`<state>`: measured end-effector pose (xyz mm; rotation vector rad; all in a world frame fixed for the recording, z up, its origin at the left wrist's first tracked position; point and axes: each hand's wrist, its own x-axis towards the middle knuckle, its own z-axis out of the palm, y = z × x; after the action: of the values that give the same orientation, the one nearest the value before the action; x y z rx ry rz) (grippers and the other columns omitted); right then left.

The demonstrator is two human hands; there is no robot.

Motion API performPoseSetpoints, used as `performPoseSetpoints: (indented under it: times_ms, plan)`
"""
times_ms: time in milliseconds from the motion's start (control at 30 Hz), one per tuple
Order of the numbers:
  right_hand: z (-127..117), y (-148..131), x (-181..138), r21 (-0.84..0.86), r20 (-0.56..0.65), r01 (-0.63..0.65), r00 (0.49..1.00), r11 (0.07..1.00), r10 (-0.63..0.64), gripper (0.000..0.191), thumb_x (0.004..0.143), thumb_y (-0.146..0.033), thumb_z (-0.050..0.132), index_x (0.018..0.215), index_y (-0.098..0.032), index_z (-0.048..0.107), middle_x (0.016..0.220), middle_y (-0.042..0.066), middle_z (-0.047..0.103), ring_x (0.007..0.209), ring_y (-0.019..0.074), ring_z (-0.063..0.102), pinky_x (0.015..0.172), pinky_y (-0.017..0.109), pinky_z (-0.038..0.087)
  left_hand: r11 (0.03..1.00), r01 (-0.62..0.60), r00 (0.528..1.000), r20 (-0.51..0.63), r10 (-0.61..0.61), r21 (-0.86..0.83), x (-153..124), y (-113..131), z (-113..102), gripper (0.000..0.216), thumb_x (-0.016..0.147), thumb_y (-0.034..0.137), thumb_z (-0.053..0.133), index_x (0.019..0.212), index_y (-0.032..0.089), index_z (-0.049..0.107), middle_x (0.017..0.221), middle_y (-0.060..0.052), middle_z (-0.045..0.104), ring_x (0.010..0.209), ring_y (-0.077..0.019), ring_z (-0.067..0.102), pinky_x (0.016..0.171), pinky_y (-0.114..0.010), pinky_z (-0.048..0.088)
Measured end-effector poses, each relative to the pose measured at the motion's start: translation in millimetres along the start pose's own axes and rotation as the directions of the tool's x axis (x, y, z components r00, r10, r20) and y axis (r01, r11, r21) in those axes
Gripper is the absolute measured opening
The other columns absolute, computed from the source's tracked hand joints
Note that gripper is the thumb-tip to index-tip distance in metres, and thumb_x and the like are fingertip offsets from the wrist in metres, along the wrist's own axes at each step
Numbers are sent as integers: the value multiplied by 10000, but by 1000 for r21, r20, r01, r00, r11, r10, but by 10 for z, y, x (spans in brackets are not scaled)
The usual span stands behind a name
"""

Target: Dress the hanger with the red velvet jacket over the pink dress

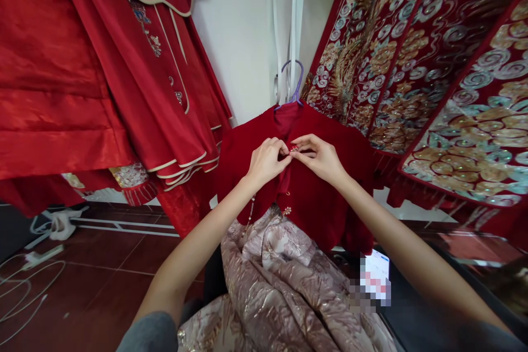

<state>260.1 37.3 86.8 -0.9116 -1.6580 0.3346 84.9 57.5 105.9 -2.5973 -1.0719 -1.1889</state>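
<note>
A dark red velvet jacket (330, 198) hangs in front of me on a purple hanger (297, 85). My left hand (269, 160) pinches its front edge just below the collar. From the other side, my right hand (320, 160) has its fingers closed around a small ornate button (294, 148) at the same spot. The fingertips of both hands almost meet there, and they partly hide the fastening. Lower on the front opening sits another flower-shaped button (286, 210). A beaded chain (251, 208) hangs on the left side. Under the jacket spreads a shiny, pinkish brocade skirt (280, 264).
Red garments with pale piping (165, 82) hang at left, and heavily embroidered red garments (396, 55) at right. A white pole (294, 22) stands behind the hanger. Low at right lies a lit phone (376, 275). White cables (31, 291) trail over the tiled floor (119, 286).
</note>
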Motion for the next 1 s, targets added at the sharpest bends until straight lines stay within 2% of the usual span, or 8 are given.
performPoseSetpoints:
  times_ms: [300,400,467,533,600,733,867,1000]
  plan:
    - [6,1,23,-16,52,50,997,999,-49,372,767,-265,650,1103,-221,497,978,50,595,928,186,627,817,361,583,997,-75,997,9,75,-3,34,108,-4,77,806,146,624,769,203,589,822,-41,615,893,-211,576,717,-288,456]
    - [127,20,-76,49,-40,47,998,998,-45,421,776,-226,591,1162,-241,424,1089,64,533,974,175,600,882,369,556,996,9,999,-43,-13,-92,-56,165,61,27,819,189,620,842,200,612,883,-42,630,874,-194,602,709,-281,487]
    - [254,31,-223,138,-142,32,990,990,-12,481,800,-213,534,1239,-272,346,1245,87,452,1046,169,583,935,380,533,964,105,991,-53,-121,-244,-136,177,134,77,837,202,600,909,189,625,945,-48,642,812,-161,626,702,-269,513]
    - [402,38,-424,176,-218,31,976,984,8,545,804,-197,499,1291,-298,275,1400,107,319,1164,183,535,970,393,515,895,182,978,-21,-208,-407,-211,164,205,130,868,200,558,972,174,633,1017,-68,654,778,-135,647,710,-261,535]
    - [548,48,-641,108,-260,10,965,994,18,619,776,-198,545,1313,-293,251,1440,125,257,1223,216,487,951,400,524,828,226,966,8,-258,-513,-270,133,256,170,899,222,523,1015,170,636,1073,-87,662,797,-133,663,730,-266,550]
    - [737,114,-956,25,-260,-132,956,991,134,600,768,-212,593,1282,-247,287,1151,106,489,961,207,577,757,368,554,724,279,943,37,-331,-631,-348,49,308,207,909,322,535,1027,184,634,1085,-86,676,818,-141,674,749,-286,568]
    - [658,147,-1049,128,-251,-208,939,970,235,478,791,-217,578,1210,-253,350,880,10,546,804,178,588,687,323,524,549,356,907,138,-399,-756,-421,1,352,268,898,413,552,995,172,615,1026,-91,692,769,-132,674,748,-305,578]
    - [388,-52,-1062,164,-284,-213,925,963,253,399,793,-209,576,1154,-255,412,860,2,556,781,166,585,740,332,510,290,461,838,304,-453,-839,-489,37,380,361,928,488,471,1056,180,609,1126,-148,691,1002,-202,681,848,-353,560]
